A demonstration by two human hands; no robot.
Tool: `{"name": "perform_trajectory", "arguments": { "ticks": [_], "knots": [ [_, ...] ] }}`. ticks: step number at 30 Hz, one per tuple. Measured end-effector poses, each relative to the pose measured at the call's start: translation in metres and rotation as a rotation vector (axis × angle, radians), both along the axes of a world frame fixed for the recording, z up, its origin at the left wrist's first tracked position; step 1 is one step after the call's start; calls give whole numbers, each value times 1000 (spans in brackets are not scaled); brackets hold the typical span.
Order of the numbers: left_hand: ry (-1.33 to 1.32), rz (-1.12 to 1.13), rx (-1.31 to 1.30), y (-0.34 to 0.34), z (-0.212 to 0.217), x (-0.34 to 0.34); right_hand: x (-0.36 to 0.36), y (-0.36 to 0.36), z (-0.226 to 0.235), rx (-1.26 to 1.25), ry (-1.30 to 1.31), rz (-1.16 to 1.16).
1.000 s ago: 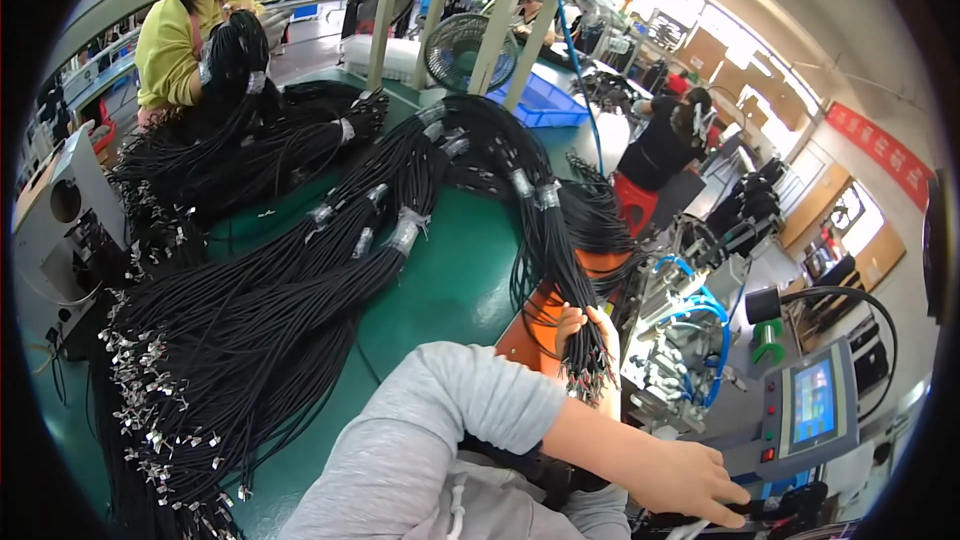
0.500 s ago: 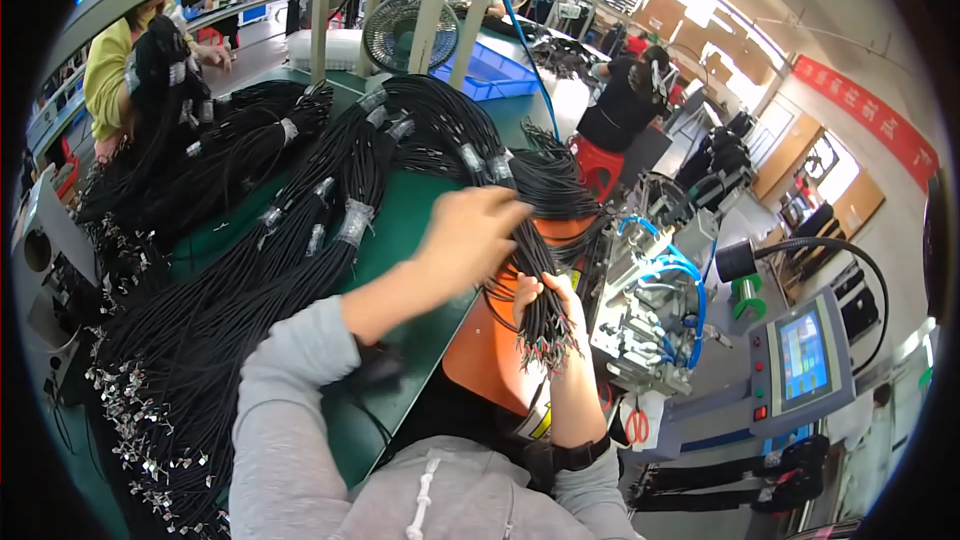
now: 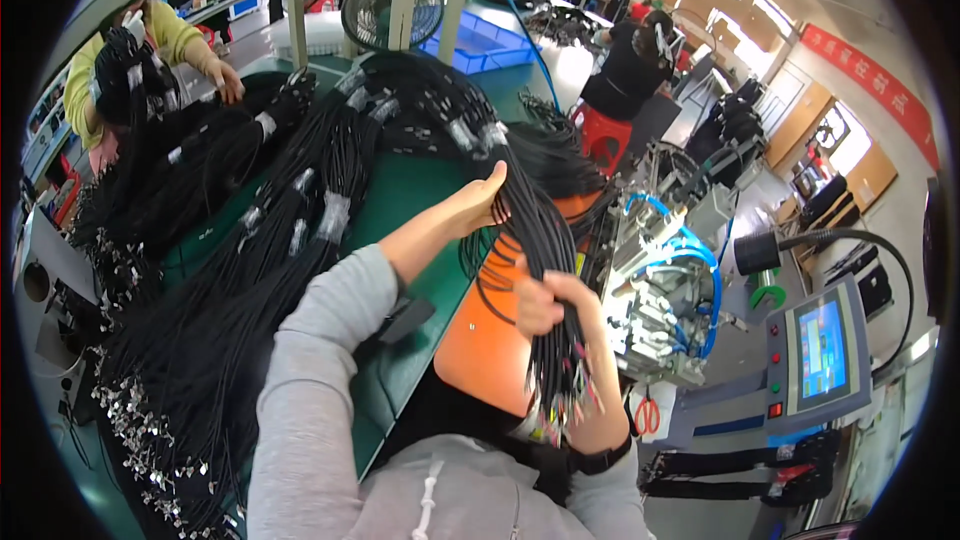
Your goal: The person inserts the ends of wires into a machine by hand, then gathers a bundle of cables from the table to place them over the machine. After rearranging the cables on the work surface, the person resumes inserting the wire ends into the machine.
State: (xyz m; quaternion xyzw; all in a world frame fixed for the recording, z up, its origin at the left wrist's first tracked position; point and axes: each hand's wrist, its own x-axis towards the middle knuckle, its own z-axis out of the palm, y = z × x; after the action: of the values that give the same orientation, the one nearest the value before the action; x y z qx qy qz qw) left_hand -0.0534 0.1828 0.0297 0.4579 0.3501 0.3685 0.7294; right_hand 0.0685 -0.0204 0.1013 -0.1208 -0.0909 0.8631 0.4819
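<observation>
A thick bundle of black cables (image 3: 540,225) runs from the heap on the bench down toward me, its stripped ends showing small coloured wires. My right hand (image 3: 553,302) is closed round the bundle above those ends, slightly blurred. Farther up, my left hand (image 3: 474,208) cups the bundle's left side, thumb raised and fingers partly hidden behind the cables. Clear wrapping (image 3: 492,135) binds the cables beyond my left hand. Under the bundle lies an orange board (image 3: 485,340).
More taped cable bundles (image 3: 335,215) cover the green bench (image 3: 405,195) at left. On the right stand a machine with blue tubes (image 3: 665,285), a control screen (image 3: 820,340) and a lamp (image 3: 757,252). A blue crate (image 3: 485,45) and fan (image 3: 392,8) are behind. A co-worker (image 3: 175,35) handles cables at far left.
My left hand has turned from above the bundle to its left side, thumb up. My right hand still grips the bundle, whose loose ends hang lower. The view has shifted slightly.
</observation>
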Motion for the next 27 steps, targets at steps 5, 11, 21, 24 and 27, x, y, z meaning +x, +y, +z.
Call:
{"name": "perform_trajectory", "arguments": {
  "ticks": [5, 11, 21, 24, 27],
  "knots": [
    [-492, 268, -219, 66, 5, 26, -15, -29, -6, 157, -460, -48],
    [-437, 400, 25, 104, 14, 10, -6, -32, -47, 182, -767, -54],
    [91, 693, 730, 109, 86, -13, -25, -25, -57, 139, -876, -38],
    [120, 638, 965, 106, 110, 11, -25, -18, -56, 74, -856, -84],
    [474, 564, 1052, 122, 98, 10, -19, 3, -40, 25, -767, -111]
  ]
}}
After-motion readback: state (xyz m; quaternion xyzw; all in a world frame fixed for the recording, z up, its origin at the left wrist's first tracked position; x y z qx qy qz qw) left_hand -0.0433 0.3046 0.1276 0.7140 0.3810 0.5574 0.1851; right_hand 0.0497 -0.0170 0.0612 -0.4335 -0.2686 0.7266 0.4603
